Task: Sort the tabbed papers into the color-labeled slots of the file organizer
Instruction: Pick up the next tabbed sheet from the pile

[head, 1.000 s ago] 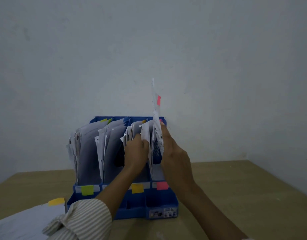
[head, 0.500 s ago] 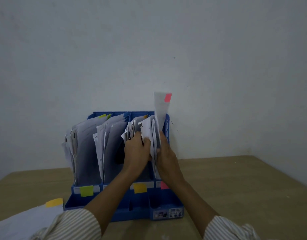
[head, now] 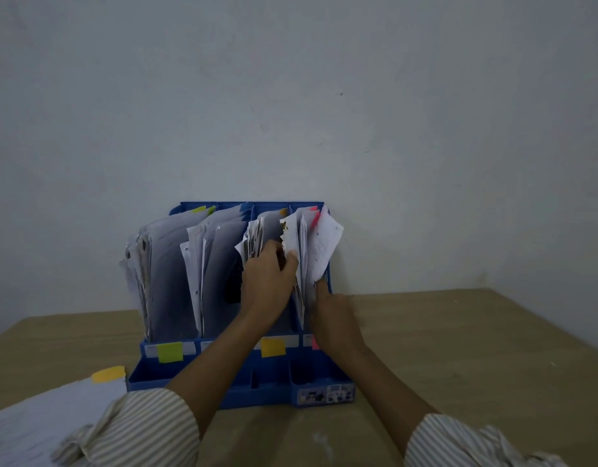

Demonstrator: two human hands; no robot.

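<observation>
Head view: the left hand [head: 269, 284] grips a sheaf of papers [head: 292, 242] in the blue organizer [head: 243, 382], thumb curled over their edge. Just right of it, the right hand [head: 334, 318] pokes a straight finger at the pink-tabbed sheet [head: 326, 244] standing in the pink-labelled slot. A yellow-tabbed stack [head: 54, 409] lies on the tabletop [head: 459, 348], left of both hands.

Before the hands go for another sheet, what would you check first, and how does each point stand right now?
1. Pink-tabbed paper is in the rightmost slot, above the pink label: ok.
2. Paper fully seated: cannot tell, its bottom is hidden.
3. Left hand holds neighbouring papers aside: ok.
4. Right hand free of the paper: not ok, fingertips touch its lower edge.
5. Next sheet ready: ok, a yellow-tabbed paper lies on the table left of the blue organizer.
</observation>
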